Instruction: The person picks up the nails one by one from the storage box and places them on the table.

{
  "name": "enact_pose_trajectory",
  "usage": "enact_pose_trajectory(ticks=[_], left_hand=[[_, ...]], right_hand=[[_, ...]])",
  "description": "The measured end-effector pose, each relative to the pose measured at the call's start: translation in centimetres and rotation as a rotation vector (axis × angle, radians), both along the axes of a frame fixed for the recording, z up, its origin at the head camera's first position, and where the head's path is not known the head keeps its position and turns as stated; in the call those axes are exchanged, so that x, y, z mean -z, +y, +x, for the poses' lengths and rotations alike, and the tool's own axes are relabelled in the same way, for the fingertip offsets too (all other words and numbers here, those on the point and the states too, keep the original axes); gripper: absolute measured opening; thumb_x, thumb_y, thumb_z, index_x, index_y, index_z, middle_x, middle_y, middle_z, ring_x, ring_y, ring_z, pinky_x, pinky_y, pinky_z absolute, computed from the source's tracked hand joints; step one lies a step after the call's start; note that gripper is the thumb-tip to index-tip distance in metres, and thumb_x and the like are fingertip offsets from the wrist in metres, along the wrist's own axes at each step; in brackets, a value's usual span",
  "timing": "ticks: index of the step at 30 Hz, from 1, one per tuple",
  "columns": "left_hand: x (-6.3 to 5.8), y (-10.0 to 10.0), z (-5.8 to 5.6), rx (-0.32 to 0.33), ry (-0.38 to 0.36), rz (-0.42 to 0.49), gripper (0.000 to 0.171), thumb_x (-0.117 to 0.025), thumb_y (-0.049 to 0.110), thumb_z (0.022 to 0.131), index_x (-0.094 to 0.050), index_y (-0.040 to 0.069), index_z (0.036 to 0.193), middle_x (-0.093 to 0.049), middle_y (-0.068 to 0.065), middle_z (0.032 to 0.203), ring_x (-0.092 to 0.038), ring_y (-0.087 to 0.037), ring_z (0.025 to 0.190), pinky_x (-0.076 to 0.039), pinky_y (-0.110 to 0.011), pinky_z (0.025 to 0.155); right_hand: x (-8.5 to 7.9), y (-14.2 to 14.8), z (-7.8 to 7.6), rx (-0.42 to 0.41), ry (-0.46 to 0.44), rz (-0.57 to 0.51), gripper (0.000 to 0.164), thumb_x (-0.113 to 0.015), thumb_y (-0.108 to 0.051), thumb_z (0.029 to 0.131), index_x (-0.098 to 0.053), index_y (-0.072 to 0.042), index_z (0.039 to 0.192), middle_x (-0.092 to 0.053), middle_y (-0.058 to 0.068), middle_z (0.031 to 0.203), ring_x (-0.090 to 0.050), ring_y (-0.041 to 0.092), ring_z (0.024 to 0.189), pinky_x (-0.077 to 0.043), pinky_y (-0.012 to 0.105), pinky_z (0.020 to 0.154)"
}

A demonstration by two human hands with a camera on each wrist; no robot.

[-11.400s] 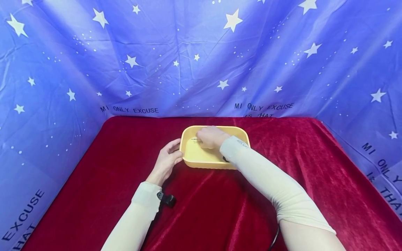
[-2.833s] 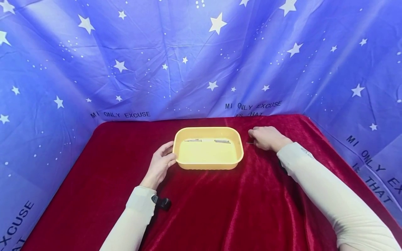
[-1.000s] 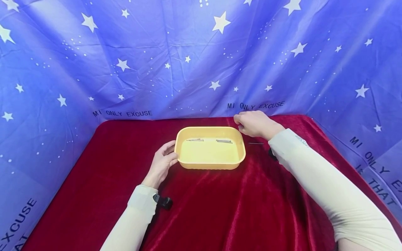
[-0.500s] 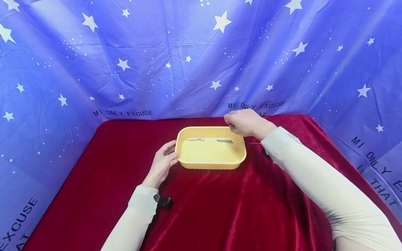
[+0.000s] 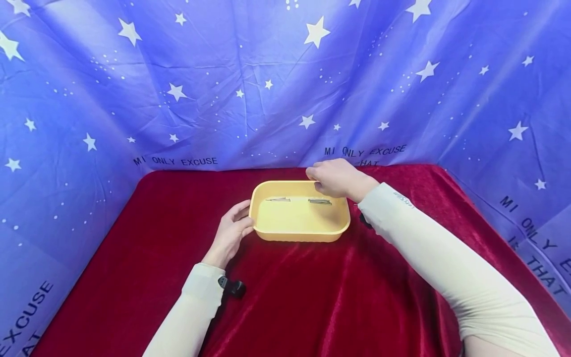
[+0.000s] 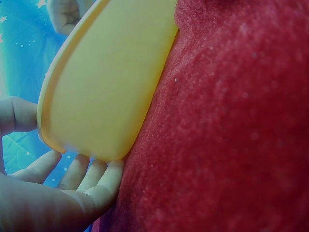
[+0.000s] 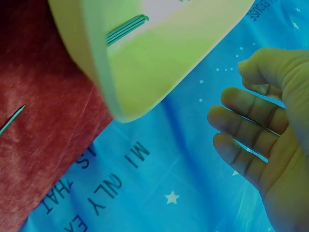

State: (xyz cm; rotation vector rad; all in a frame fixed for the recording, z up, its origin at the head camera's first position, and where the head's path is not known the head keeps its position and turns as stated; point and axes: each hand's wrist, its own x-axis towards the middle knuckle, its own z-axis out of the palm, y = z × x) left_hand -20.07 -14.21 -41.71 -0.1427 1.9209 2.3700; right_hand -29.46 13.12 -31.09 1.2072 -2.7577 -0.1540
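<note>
Blue star-print cloth [image 5: 250,74] with black lettering hangs behind and at both sides of a counter [image 5: 312,297] draped in red velvet.

Yellow plastic tray [image 5: 300,230], rounded corners, sits on the velvet at about 12 o'clock from the person, mid-depth. Two small clusters of thin metal needles lie inside along its far wall: left cluster [image 5: 277,199] at 11 o'clock in the tray, right cluster [image 5: 319,201] at 1 o'clock. Right wrist view shows the right cluster [image 7: 126,29] as several parallel thin rods on the tray floor.

Left hand [image 5: 232,232] rests at the tray's 9 o'clock side, fingers [image 6: 99,176] loosely bent against the outer wall and under the corner, thumb by the rim; grip is relaxed, steadying rather than clamping. Tray wall [image 6: 111,92] fills that wrist view.

Right hand [image 5: 336,177] hovers over the tray's far right corner, 1 o'clock of the tray, knuckles up. In the right wrist view the fingers [image 7: 246,140] are partly bent, palm bare; thumb and forefinger tips are out of clear sight, so cannot tell if that grip pinches a needle.

One loose needle [image 7: 12,119] lies on the velvet just outside the tray, at its 3 o'clock side, apart from the wall.

Both forearms wear pale sleeves [image 5: 428,248]; small black device [image 5: 235,286] sits at the left wrist.
</note>
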Motion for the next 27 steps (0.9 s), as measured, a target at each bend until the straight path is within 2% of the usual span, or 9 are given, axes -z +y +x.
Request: enact_pose_trajectory(ticks=[10, 16, 27], left_hand=[[-0.1, 0.0, 0.1, 0.006, 0.002, 0.002, 0.063, -0.054, -0.010, 0.080, -0.043, 0.003, 0.140, -0.047, -0.021, 0.136, -0.054, -0.031, 0.109, -0.052, -0.030, 0.081], [-0.1, 0.0, 0.0, 0.008, 0.003, 0.002, 0.062, -0.054, -0.010, 0.080, -0.043, 0.004, 0.140, -0.047, -0.021, 0.136, -0.053, -0.032, 0.111, -0.052, -0.031, 0.082], [-0.2, 0.0, 0.1, -0.001, -0.005, 0.021, 0.062, -0.053, -0.011, 0.080, -0.043, 0.003, 0.140, -0.048, -0.021, 0.135, -0.053, -0.033, 0.110, -0.051, -0.034, 0.086]], right_hand=[[0.2, -2.1, 0.4, -0.045, -0.001, -0.011, 0.010, -0.058, -0.008, 0.080, -0.053, -0.016, 0.077, -0.051, -0.001, 0.072, -0.055, 0.020, 0.068, -0.048, 0.042, 0.059], [0.4, -3.5, 0.1, -0.032, -0.045, 0.027, 0.010, -0.055, -0.009, 0.083, -0.051, -0.017, 0.078, -0.050, -0.001, 0.074, -0.054, 0.019, 0.070, -0.047, 0.041, 0.062], [1.3, -5.4, -0.4, -0.064, -0.058, 0.043, 0.009, -0.056, -0.005, 0.083, -0.059, -0.013, 0.086, -0.056, 0.000, 0.077, -0.059, 0.021, 0.074, -0.049, 0.042, 0.067]])
